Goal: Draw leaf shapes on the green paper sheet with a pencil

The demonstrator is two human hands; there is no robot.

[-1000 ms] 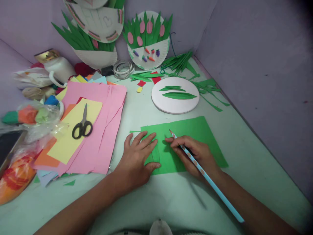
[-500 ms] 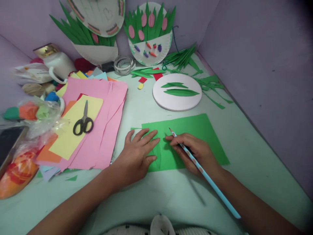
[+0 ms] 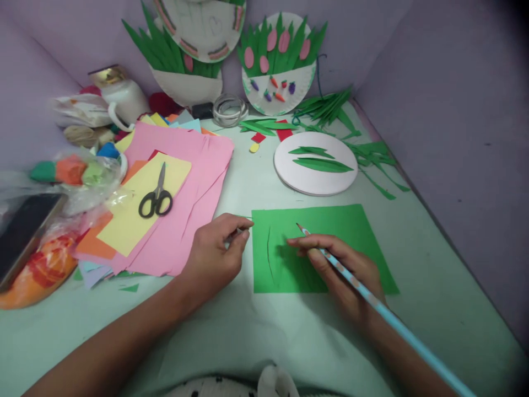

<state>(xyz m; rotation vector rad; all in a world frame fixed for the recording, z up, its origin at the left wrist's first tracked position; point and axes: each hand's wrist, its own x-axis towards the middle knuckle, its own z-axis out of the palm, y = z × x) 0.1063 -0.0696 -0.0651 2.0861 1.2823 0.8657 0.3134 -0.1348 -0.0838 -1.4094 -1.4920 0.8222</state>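
A green paper sheet (image 3: 334,226) lies flat on the pale green table, with a thin curved pencil line near its left side. My right hand (image 3: 347,264) grips a light blue spotted pencil (image 3: 392,320), its tip just above the sheet. My left hand (image 3: 219,248) is at the sheet's left edge, thumb and index finger bent toward each other; whatever lies between the fingertips is too small to make out. Behind the sheet, a white oval board (image 3: 316,184) carries narrow green paper leaves (image 3: 322,165).
Black scissors (image 3: 156,201) rest on yellow paper (image 3: 128,229) over pink sheets (image 3: 206,193) at left. A phone (image 3: 28,237) and bagged clay (image 3: 70,170) lie farther left. Decorated paper plates (image 3: 279,85) lean on the wall. Green scraps (image 3: 374,154) lie at right.
My left hand has lifted from the green sheet and drawn left, its spread fingers now bent together, uncovering the curved line. The pencil has risen slightly off the sheet. The camera view has shifted.
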